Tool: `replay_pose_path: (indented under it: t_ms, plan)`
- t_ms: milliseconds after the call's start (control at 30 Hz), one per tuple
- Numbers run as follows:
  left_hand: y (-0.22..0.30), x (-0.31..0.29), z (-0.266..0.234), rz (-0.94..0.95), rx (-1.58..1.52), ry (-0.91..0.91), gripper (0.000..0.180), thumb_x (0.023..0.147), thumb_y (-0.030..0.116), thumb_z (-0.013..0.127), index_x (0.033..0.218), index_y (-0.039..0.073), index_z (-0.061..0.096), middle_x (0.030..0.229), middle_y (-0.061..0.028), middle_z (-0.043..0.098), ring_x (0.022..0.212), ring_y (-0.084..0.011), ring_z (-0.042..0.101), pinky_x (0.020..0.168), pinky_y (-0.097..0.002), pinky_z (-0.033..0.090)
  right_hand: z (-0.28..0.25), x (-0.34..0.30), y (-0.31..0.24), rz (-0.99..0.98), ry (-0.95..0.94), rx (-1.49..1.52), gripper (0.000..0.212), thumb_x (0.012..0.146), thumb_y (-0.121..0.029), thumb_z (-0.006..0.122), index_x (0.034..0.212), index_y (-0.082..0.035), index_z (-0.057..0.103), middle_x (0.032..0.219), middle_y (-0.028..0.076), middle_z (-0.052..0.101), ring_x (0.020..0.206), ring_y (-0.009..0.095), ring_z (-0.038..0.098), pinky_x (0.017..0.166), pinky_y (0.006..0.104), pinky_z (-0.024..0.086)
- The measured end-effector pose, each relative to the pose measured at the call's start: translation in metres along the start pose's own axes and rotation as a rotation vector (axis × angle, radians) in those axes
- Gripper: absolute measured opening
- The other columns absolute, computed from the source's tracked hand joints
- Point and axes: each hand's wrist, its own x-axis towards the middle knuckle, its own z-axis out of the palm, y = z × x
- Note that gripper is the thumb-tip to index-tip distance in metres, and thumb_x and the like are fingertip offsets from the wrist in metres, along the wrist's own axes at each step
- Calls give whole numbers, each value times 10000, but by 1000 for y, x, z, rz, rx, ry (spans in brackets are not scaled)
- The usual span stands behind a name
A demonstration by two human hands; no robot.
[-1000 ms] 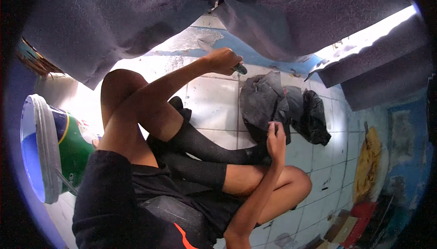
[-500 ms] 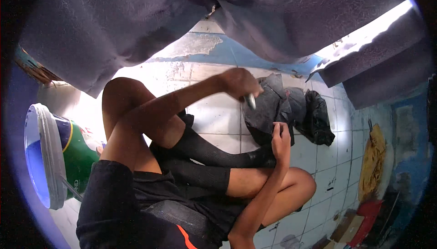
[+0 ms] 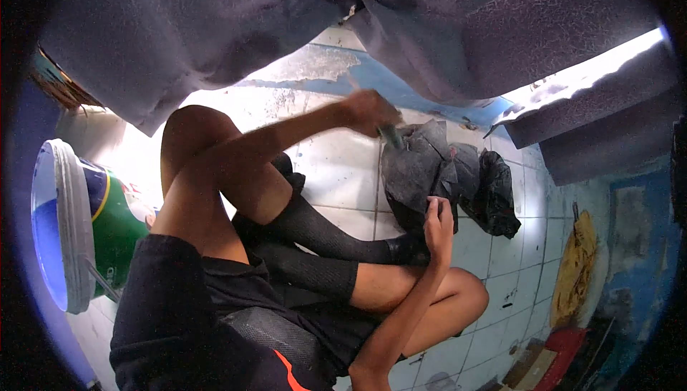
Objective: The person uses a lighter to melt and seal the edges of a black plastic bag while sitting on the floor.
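My left hand (image 3: 368,112) is closed round a short grey-green tool (image 3: 391,136), blurred by motion, so its kind is unclear. The tool's end points down at the upper left part of a dark grey, worn piece of sheet material (image 3: 417,155) on the floor. My right hand (image 3: 439,225) pinches the lower edge of that dark material, thumb and fingers bent together. Part of what lies between those fingers is hidden. Beyond the material's right side lies a crumpled black plastic bag (image 3: 496,194).
Grey cloth (image 3: 215,19) hangs low across the top. A green and white bucket (image 3: 75,226) lies tilted at my left. A yellow cloth (image 3: 576,269) and a red item (image 3: 562,359) are at the right on white tiles (image 3: 336,176). My bent legs frame the work.
My left hand has shifted slightly left and up, and the tool now sits at the dark material's upper left edge. My right hand stays on the material. The whole view has shifted slightly.
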Motion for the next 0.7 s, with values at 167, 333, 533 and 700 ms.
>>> replay_pose_path:
  t_ms: [167, 333, 533, 700]
  plan:
    - [7, 9, 5, -14, -17, -81, 364, 702, 251, 707, 1045, 174, 612, 979, -43, 663, 886, -255, 654, 741, -413, 532, 2, -3, 0, -55, -78, 28, 336, 994, -269, 380, 965, 7, 570, 738, 127, 534, 651, 223, 499, 672, 334, 427]
    - [20, 13, -30, -40, 22, -38, 334, 687, 310, 713, 965, 159, 608, 865, -82, 651, 819, -269, 649, 724, -424, 528, -7, -12, -1, 100, -119, 34, 314, 984, -254, 382, 959, 6, 558, 669, 147, 494, 590, 246, 476, 609, 356, 407]
    - [-20, -8, 4, -55, 13, -203, 400, 635, 262, 752, 995, 173, 602, 866, -72, 649, 798, -293, 646, 683, -431, 507, 8, -13, -12, 25, -210, -37, 349, 988, -277, 365, 946, 9, 561, 702, 155, 528, 634, 266, 514, 644, 364, 420]
    - [42, 15, 19, 281, -189, -97, 534, 648, 210, 737, 1158, 154, 591, 1080, -75, 646, 964, -263, 627, 828, -408, 498, -6, -11, -13, 86, -151, -29, 333, 990, -258, 370, 938, 8, 564, 696, 141, 523, 632, 232, 508, 639, 358, 420]
